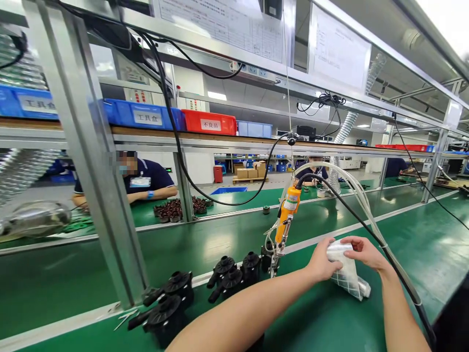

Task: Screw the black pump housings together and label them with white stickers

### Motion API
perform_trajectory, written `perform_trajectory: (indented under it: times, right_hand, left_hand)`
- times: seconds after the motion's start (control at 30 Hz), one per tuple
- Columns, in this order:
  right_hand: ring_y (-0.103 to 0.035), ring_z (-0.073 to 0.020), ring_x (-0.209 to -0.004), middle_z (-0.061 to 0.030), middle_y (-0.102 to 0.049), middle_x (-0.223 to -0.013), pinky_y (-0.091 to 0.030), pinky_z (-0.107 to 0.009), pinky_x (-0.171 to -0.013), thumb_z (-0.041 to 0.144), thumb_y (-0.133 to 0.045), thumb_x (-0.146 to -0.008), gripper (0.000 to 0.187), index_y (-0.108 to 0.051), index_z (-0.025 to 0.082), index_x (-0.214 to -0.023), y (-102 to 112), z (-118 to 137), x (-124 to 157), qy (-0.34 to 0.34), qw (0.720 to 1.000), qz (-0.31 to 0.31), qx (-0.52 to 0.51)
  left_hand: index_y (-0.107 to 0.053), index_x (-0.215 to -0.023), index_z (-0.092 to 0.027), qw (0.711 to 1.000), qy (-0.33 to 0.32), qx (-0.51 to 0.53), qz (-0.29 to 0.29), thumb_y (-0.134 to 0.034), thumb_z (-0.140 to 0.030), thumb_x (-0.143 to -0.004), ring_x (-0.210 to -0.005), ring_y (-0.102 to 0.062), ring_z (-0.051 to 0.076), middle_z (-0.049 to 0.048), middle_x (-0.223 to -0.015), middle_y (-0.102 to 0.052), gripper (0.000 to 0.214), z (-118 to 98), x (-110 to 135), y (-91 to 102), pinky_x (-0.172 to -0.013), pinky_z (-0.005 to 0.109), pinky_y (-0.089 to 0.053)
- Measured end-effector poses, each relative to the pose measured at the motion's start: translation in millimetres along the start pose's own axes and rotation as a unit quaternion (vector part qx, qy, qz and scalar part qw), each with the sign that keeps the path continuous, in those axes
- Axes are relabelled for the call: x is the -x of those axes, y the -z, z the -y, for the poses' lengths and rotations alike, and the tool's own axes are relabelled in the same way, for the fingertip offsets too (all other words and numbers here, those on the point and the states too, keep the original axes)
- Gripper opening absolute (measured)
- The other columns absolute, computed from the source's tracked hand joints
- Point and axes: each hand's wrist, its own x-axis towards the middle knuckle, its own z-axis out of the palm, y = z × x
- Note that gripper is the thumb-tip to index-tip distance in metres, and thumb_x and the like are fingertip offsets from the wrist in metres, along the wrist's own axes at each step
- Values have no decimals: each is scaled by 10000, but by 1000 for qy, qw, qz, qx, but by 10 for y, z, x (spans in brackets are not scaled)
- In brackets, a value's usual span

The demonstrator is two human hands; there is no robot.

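Both of my hands hold a crinkled clear plastic bag with a criss-cross line pattern, just above the green bench. My left hand grips its left side, thumb in front. My right hand pinches its upper right edge between fingers and thumb. A rolled end of the plastic hangs to the lower right; what is inside I cannot tell. Left of my hands hangs an orange power screwdriver, its tip low near the bench. Several black pump-like housings with side spouts stand beyond my left forearm.
A dark cable and clear hoses arch over my right forearm. A metal post rises at left. Blue bins and a red bin line the shelf. White ties lie near the post. Across the line, a co-worker leans beside brown parts.
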Motion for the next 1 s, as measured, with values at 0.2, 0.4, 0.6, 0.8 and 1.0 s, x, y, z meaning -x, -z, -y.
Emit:
perform_trajectory:
  times: [0.2, 0.4, 0.6, 0.8, 1.0]
  right_hand:
    - [-720, -264, -868, -107, -769, -977, -570, -398, -793, 693, -839, -678, 719, -690, 168, -1146, -29, -25, -31, 17, 999, -35, 12]
    - [-602, -189, -711, -44, -676, -749, -494, -330, -691, 621, -799, -773, 485, -744, 150, -873, -21, -19, -60, 39, 995, -45, 78]
    - [-603, -202, -812, -52, -684, -848, -504, -322, -753, 621, -705, -864, 456, -750, 167, -868, -9, 13, -51, 74, 991, -31, 108]
    - [-608, -190, -732, -47, -683, -751, -514, -317, -712, 630, -646, -916, 499, -735, 151, -807, -61, -55, -82, 81, 986, -47, 135]
    - [-658, -279, -1011, -126, -709, -1088, -574, -382, -787, 615, -679, -891, 433, -823, 208, -930, -87, -77, -103, 124, 968, -97, 193]
  left_hand:
    - [-736, -1057, -180, 997, -37, -1, -68, -815, -136, -698, -1018, -646, 250, 69, -1094, -705, 370, 29, -167, -45, -937, 366, -501]
    - [-764, -741, -178, 994, -45, -11, -102, -754, -226, -787, -948, -642, 237, 61, -928, -701, 67, 154, -217, 50, -838, 329, -489]
    - [-806, -864, -144, 994, -35, 16, -104, -686, -230, -819, -742, -641, 195, 51, -783, -744, 154, 186, -171, 23, -689, 287, -462]
    - [-797, -753, -138, 993, -22, 9, -117, -679, -310, -823, -638, -578, 174, 26, -641, -682, 220, 161, -162, 73, -617, 279, -394]
    - [-824, -845, -163, 991, 7, 7, -136, -668, -213, -816, -791, -676, 214, 59, -814, -776, 166, 223, -193, 79, -726, 291, -486]
